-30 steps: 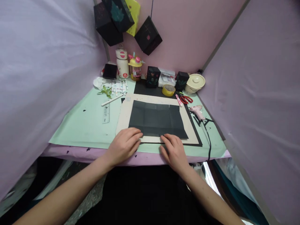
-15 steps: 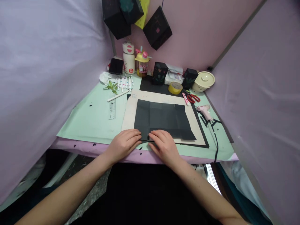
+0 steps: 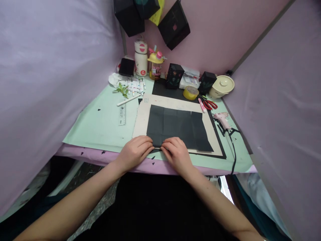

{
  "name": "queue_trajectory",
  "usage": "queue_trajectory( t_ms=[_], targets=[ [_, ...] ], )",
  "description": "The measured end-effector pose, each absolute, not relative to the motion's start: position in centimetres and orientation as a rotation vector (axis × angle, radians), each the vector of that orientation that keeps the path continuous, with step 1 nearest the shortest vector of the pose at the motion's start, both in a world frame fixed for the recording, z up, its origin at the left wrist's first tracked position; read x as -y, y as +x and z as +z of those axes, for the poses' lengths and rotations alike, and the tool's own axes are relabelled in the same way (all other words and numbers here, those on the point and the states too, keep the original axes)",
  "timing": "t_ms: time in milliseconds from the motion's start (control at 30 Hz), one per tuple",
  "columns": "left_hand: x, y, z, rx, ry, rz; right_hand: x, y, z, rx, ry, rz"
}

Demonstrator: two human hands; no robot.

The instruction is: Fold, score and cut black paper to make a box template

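A creased sheet of black paper (image 3: 179, 129) with a few cut slits lies on a pale board (image 3: 141, 122). My left hand (image 3: 136, 150) pinches the sheet's near left edge, thumb below and fingers on top. Close beside it, my right hand (image 3: 177, 154) grips the same near edge, thumb and fingers pressed together. A narrow stretch of the edge shows between the two hands. The fingertips partly cover the paper's near left corner.
Left of the board lie a clear ruler (image 3: 122, 116), a white pen (image 3: 128, 100) and several markers (image 3: 136, 86). To the right are red-handled scissors (image 3: 210, 105), a pink cutter (image 3: 201, 105) and a corded glue gun (image 3: 222, 119). Yellow tape (image 3: 191, 93) sits behind the board.
The view has shifted slightly. The creases across the paper's near side look flatter, and the near edge between my hands has changed shape a little. Both hands stay on that edge.
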State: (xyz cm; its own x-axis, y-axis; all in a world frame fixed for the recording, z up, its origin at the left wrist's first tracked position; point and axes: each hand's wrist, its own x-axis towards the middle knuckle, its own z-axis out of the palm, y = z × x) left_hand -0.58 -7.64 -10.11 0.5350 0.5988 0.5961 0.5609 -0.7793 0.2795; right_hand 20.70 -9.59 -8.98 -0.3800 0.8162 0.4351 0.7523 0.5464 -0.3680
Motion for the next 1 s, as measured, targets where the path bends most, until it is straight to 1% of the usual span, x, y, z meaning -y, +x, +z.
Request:
queue_trajectory(
  t_ms=[167,300,467,600,667,867,1000],
  targets=[
    [7.7,-0.2,-9.4,-1.287,2.506,0.997,9.3,20.3,-8.6,2.167,-1.356,0.276],
    [7.4,0.1,-8.6,-1.529,2.331,0.821,8.8,20.2,-8.1,2.104,-1.451,0.415],
    [6.8,0.4,-7.6,-1.623,2.206,0.599,7.4,21.2,-6.5,2.01,-1.468,0.801],
    [6.6,0.5,-7.3,-1.63,2.183,0.537,6.5,21.9,-5.5,1.935,-1.452,1.027],
    [6.6,0.5,-7.3,-1.631,2.183,0.538,6.5,21.7,-5.4,1.973,-1.461,1.02],
    [6.6,0.5,-7.2,-1.634,2.177,0.528,7.0,20.4,-6.3,2.101,-1.613,0.765],
    [6.5,0.4,-7.0,-1.681,2.172,0.516,7.0,20.1,-6.5,2.119,-1.637,0.736]
  ],
)
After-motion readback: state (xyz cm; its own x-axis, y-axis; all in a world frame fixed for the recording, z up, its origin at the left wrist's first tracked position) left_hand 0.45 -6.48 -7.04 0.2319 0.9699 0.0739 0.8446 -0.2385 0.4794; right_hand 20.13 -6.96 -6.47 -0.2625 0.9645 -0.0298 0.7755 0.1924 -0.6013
